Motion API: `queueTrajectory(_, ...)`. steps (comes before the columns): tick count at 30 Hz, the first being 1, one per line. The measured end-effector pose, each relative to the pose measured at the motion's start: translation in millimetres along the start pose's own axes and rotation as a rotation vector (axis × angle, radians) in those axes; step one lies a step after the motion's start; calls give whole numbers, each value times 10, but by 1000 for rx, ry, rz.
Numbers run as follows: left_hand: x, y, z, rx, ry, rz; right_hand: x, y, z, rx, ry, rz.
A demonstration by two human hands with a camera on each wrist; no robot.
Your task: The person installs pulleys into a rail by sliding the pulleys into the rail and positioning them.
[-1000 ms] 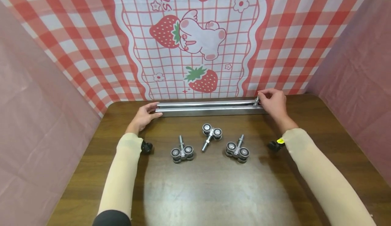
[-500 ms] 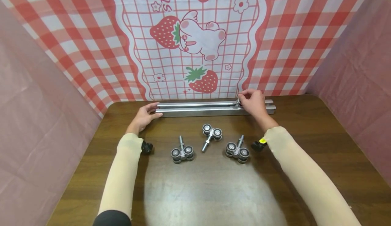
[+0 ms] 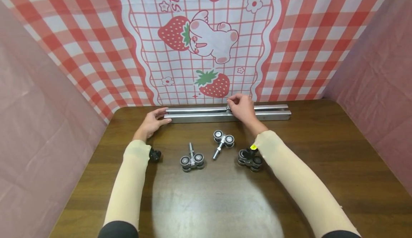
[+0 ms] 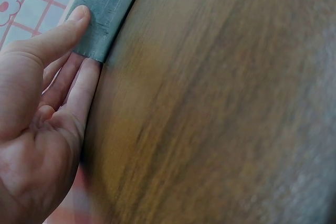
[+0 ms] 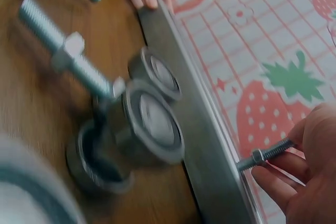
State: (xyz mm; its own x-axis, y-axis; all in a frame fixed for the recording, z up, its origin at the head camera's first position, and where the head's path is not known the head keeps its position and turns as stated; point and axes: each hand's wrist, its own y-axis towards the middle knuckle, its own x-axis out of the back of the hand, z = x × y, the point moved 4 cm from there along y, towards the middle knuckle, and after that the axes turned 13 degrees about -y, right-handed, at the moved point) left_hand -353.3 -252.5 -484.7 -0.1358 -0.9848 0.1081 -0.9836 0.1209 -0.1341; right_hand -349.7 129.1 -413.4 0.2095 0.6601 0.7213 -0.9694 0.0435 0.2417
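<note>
A long silver metal rail (image 3: 199,118) with an open slot along its top lies across the back of the table. My left hand (image 3: 150,123) holds its left end, thumb (image 4: 73,27) on the front wall and fingers at the end and far side. My right hand (image 3: 243,109) pinches an upright threaded bolt (image 5: 258,157) that rises from the slot near the rail's middle. Whatever carries this bolt inside the rail is hidden. Closest to me on the table lie three roller trolleys with bolts: a left one (image 3: 192,162), a middle one (image 3: 222,140) and a right one (image 3: 256,162).
The brown wooden table (image 3: 206,202) bears everything. Behind the rail hangs a red-and-white strawberry cloth (image 3: 212,45), with pink curtains (image 3: 38,130) at both sides. The right wrist's black camera (image 3: 248,153) overlaps the right trolley in the head view.
My right hand has slid the bolt leftward along the slot, from near the rail's right end to about its middle. My left hand and the rail have stayed in place.
</note>
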Motion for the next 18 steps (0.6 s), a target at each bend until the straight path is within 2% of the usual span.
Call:
queueTrajectory(9, 4, 16, -5, -2, 6, -5, -314, -6, 251, -49, 95, -9)
queueTrajectory(18, -1, 4, 1, 5, -2, -12, -514, -48, 457, -47, 136, -10)
